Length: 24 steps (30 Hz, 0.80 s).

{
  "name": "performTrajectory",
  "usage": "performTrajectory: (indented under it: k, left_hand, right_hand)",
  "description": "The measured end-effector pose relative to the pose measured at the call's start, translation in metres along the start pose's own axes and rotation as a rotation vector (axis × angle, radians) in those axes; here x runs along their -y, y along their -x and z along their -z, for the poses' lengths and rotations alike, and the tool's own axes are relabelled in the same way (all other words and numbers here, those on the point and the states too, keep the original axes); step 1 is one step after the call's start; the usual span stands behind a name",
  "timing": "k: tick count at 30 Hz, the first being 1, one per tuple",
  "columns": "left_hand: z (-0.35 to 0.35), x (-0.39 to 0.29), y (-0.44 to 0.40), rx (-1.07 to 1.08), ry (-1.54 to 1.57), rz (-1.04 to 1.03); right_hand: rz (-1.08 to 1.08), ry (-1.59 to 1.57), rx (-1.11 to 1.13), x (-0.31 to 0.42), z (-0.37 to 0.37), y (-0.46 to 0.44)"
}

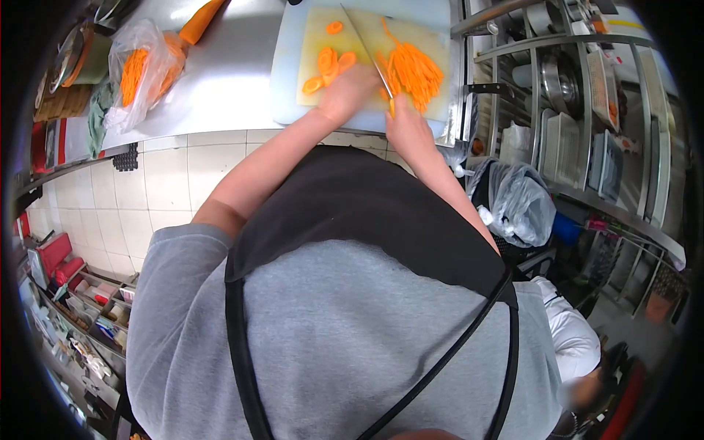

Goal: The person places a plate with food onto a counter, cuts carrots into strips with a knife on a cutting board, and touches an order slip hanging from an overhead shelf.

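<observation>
My right hand [411, 130] is closed around the yellow handle of a kitchen knife [364, 50], whose long blade points away from me across the cutting board [288, 81]. Beside the carrot slices [328, 66], on the left of the board, is my left hand [347, 95]. Its fingers are blurred, so their grip and exact contact are unclear. A heap of carrot strips [414, 72] lies to the right of the blade. One lone carrot slice [334, 27] sits farther up the board.
On the steel counter [227, 66], a clear plastic bag [144, 66] holds shredded carrot, next to a whole carrot [199, 22]. A green cloth [100, 117] hangs at the left edge. Metal shelving [587, 81] with trays and pans stands right. Someone's white clothing [563, 330] shows at lower right.
</observation>
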<state>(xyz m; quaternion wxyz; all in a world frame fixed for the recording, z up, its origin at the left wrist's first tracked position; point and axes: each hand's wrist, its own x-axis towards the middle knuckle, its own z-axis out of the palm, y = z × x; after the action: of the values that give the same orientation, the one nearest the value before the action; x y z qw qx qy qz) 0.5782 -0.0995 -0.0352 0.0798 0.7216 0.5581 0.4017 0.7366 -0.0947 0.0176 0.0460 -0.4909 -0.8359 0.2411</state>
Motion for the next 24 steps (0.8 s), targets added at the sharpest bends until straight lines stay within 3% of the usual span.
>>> performTrajectory:
  k: [4, 6, 13, 15, 22, 24]
  left_hand:
    - [-0.002, 0.001, -0.001, -0.002, 0.017, 0.026]
    - [-0.007, 0.006, 0.002, -0.004, 0.009, 0.025]
    - [-0.003, 0.002, 0.001, -0.033, 0.017, 0.003]
    - [-0.002, 0.000, 0.000, -0.026, 0.012, 0.010]
    - [-0.002, 0.001, -0.001, -0.030, 0.019, 0.031]
    - [-0.002, 0.001, 0.000, -0.019, 0.016, 0.030]
  right_hand:
    - [0.060, 0.065, -0.032, 0.002, 0.004, -0.016]
    - [-0.049, 0.037, 0.071, 0.011, 0.022, -0.010]
    - [-0.107, 0.037, 0.094, 0.006, 0.003, 0.003]
    - [0.009, 0.020, -0.013, 0.002, -0.001, -0.010]
    - [0.039, 0.018, 0.023, 0.015, 0.024, 0.007]
    - [-0.138, 0.038, 0.118, 0.013, 0.014, 0.010]
